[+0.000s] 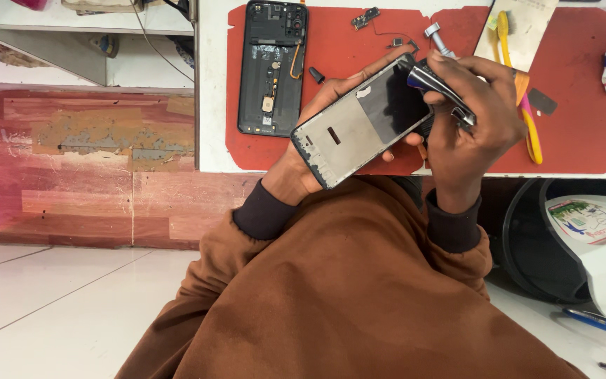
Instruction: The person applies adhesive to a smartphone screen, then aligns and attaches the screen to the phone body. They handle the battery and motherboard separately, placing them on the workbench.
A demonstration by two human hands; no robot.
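Phone frame, gripped by left hand, slants lower-left to upper-right; right hand clamps seemingly tweezers.

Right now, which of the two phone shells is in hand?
The screen frame, gripped by the left hand at a tilt. The other, the black back housing, lies flat on the red mat, untouched.

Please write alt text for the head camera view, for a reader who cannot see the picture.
A left hand holds a bare phone frame while the right hand presses metal tweezers to its top edge. Behind, a red mat holds an opened phone body, small parts and a yellow brush.
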